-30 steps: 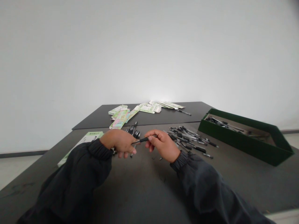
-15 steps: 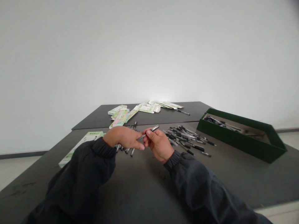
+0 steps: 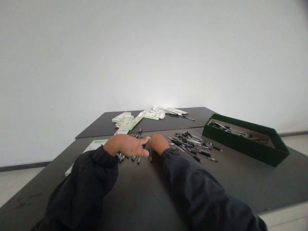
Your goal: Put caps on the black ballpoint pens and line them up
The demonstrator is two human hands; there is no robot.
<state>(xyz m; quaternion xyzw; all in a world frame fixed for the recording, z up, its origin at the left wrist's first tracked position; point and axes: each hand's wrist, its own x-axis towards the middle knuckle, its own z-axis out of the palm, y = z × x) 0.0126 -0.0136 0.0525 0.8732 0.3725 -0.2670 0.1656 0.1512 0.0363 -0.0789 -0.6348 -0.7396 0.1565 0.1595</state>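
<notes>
My left hand is open, palm down, with its thumb apart from the fingers, above a row of dark pens on the black table. Close beside it, my right hand reaches down to the tabletop with its back toward me; its fingers are hidden. Between the hands, a single pen lies pointing toward me, its far end out of sight by the right hand. To the right spreads a loose heap of black and clear pens.
A green open box with more pens inside stands at the right. Flattened green-and-white cartons lie at the back, and one lone pen rests near them. A white-and-green box sits partly behind my left sleeve.
My right hand turned over and lowered to the table; the pen it held between thumb and fingers now lies beside the row. My left hand stayed nearly in place, thumb spread.
</notes>
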